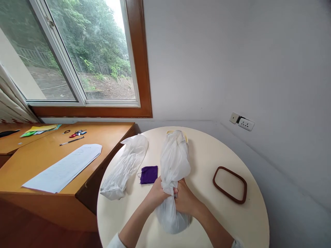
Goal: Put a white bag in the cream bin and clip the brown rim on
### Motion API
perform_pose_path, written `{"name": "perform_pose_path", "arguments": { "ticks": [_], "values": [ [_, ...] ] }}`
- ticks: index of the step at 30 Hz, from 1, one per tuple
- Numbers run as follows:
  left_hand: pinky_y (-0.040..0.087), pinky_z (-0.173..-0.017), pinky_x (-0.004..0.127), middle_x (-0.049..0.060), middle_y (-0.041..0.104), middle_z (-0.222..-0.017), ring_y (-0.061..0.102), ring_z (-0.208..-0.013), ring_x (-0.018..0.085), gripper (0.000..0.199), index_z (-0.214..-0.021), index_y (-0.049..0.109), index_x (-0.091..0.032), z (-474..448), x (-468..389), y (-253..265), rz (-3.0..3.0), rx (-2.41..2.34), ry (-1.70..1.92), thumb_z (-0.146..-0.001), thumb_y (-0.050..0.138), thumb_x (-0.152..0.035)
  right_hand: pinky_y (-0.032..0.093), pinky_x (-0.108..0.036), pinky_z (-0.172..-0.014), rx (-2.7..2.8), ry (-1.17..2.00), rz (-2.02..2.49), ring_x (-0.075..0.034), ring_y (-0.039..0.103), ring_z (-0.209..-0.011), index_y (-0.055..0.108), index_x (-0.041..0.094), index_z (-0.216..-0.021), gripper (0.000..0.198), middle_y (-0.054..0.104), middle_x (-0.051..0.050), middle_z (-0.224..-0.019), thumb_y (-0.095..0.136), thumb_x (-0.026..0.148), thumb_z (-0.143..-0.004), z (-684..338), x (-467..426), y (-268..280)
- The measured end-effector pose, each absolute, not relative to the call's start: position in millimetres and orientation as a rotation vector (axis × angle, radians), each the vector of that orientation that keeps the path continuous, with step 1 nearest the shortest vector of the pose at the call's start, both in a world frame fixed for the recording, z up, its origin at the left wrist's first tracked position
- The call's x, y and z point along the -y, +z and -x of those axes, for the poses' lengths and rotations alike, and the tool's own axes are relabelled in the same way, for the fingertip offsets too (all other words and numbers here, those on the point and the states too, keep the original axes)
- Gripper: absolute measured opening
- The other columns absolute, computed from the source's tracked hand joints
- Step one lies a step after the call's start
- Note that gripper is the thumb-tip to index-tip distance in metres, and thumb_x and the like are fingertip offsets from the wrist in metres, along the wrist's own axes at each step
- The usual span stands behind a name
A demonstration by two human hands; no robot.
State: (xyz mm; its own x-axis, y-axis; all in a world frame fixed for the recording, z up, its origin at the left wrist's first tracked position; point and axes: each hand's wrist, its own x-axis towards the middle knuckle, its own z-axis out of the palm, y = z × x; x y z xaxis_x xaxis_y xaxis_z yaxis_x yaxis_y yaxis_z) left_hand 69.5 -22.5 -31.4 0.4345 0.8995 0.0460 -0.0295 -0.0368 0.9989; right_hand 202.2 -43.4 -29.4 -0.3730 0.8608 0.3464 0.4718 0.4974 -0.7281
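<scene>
Together, 2 hands [159,193] [184,198] seemingly bunch a white bag [174,156].

No legible text or labels.

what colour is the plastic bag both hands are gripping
The gripped plastic bag is white and slightly translucent, as the head view shows.
</scene>
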Motion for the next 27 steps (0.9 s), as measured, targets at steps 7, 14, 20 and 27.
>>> {"name": "perform_pose_path", "arguments": {
  "ticks": [7,14,20,27],
  "values": [
    [0.037,-0.094,0.037,0.012,0.059,-0.112,0.049,-0.109,0.029,0.07,-0.114,0.055,-0.015,-58,10,-32,-1.394,-0.719,0.828,-0.051,0.08,-0.034,0.032,-0.04,-0.095,2.225,0.547,1.164,-0.026,0.047,-0.107,0.057,0.02,-0.096,0.034,0.057,-0.007,-0.106,0.054,0.012,-0.063,-206,49,-8],
    [0.038,-0.092,0.037,0.012,0.062,-0.107,0.053,-0.104,0.029,0.066,-0.109,0.058,-0.014,-62,4,-30,-1.3,-0.728,0.764,-0.051,0.079,-0.036,0.029,-0.039,-0.094,2.402,0.517,1.121,-0.024,0.05,-0.103,0.059,0.018,-0.082,0.013,0.06,-0.007,-0.098,0.057,0.021,-0.069,-222,41,13],
    [0.043,-0.079,0.037,0.007,0.067,-0.083,0.06,-0.086,0.026,0.042,-0.094,0.064,-0.012,-62,4,-25,-1.229,-0.93,0.523,-0.057,0.073,-0.031,0.023,-0.045,-0.101,2.36,0.511,1.128,-0.027,0.041,-0.116,0.059,0.024,-0.104,0.03,0.057,-0.006,-0.114,0.059,0.034,-0.075,-247,38,32],
    [0.038,-0.089,0.04,0.008,0.066,-0.099,0.055,-0.1,0.028,0.035,-0.093,0.066,-0.016,-55,1,-13,-1.342,-0.703,0.423,-0.058,0.065,-0.021,0.034,-0.043,-0.097,1.953,0.315,1.312,-0.025,0.035,-0.122,0.054,0.024,-0.106,0.025,0.04,-0.007,-0.13,0.047,0.026,-0.082,-274,29,39]
  ]
}}
